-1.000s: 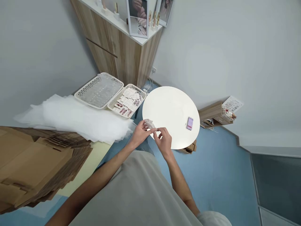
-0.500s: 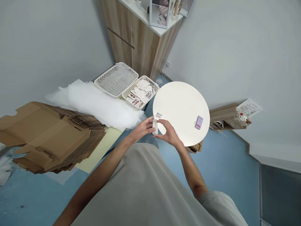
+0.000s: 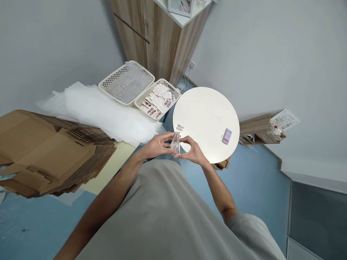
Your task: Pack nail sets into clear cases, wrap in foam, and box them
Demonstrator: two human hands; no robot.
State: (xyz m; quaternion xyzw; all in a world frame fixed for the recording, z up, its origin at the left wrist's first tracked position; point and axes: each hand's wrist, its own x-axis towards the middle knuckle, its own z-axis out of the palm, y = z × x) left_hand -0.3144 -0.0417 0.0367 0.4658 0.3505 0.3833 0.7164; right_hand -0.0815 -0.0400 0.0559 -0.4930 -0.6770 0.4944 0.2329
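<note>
My left hand [image 3: 156,146] and my right hand [image 3: 191,151] meet at the near edge of a round white table [image 3: 206,108]. Both pinch a small clear plastic case [image 3: 175,142] held upright between them. A small set of pink and red nail tips [image 3: 180,127] lies on the table just beyond my hands. A purple phone-like item [image 3: 226,136] rests on the table's right side.
To the left stand two white perforated baskets, one with clear items [image 3: 126,82], one with packets of nail tips [image 3: 157,98]. White foam sheets [image 3: 103,115] and a stack of flat cardboard boxes [image 3: 51,151] lie nearer. A wooden cabinet [image 3: 159,39] stands behind; wooden boxes [image 3: 255,130] sit on the blue floor.
A set of nail tips now lies on the table that was not there a second ago. The clear case has turned upright between both hands. The camera shifted left.
</note>
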